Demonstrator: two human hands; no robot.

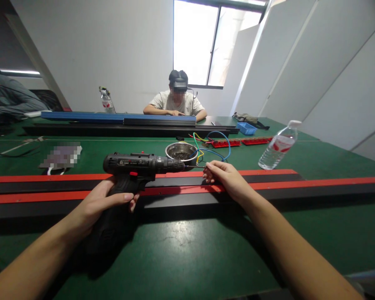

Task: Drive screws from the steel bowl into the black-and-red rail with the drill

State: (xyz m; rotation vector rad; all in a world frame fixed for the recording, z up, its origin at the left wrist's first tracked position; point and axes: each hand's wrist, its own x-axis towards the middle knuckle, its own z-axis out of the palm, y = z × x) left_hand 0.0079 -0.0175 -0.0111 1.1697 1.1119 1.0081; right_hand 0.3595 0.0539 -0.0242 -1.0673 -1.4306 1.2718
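Note:
My left hand [104,202] is wrapped round the grip of a black cordless drill [131,164], which points to the right. A thin driver bit [194,166] sticks out of its chuck. At the bit's far end, my right hand [223,173] pinches with thumb and forefinger; whether a screw is at the tip is too small to tell. Below the drill lie long black bars with red top strips [187,190]. Just behind the chuck stands a metal bowl [171,146] holding many small dark screws [180,156].
Blue, green and yellow wires [226,146] run beside red terminal strips [226,143]. A water bottle [278,146] leans at the right; a blue tray [246,128] sits farther back. Blue and black bars [112,118] cross the green table [181,258]. A person [176,98] sits opposite.

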